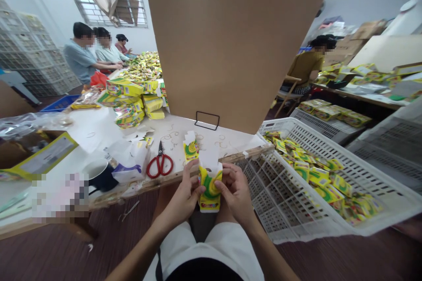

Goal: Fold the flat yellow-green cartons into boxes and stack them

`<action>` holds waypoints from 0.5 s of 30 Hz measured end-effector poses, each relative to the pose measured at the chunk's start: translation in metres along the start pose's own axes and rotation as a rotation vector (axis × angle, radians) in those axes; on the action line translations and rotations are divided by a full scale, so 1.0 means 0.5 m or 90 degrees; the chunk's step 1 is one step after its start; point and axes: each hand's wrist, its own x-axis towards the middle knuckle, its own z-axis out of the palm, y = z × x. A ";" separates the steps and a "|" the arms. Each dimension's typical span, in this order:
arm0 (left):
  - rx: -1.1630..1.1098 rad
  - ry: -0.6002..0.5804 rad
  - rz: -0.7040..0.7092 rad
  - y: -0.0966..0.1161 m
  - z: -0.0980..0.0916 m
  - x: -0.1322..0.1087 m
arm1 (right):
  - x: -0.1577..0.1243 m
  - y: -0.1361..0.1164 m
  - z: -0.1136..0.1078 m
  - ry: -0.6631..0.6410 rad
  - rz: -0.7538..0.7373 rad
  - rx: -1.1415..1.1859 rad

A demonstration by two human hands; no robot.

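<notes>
Between my two hands, above my lap, is a small yellow and green printed carton [210, 189] with its white top flaps standing up. My left hand [186, 191] grips its left side, the thumb on the front. On the right side my right hand [235, 189] pinches it, with the thumb pressed on the printed face. Just beyond, at the table edge, a similar small carton [190, 149] stands with its white flap raised. To the left of it lie scissors [160, 164] with red handles, their blades pointing away from me. What is inside the held carton is hidden.
A white plastic crate [372, 184] with many yellow packets stands at the right. A tall cardboard sheet [231, 52] rises from the table behind a black wire stand [207, 120]. Stacked yellow boxes [128, 112], a dark mug [100, 175] and seated people [79, 57] are leftward.
</notes>
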 end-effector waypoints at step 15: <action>0.019 -0.106 -0.066 0.005 -0.003 -0.020 | 0.010 -0.012 -0.029 -0.197 0.015 -0.102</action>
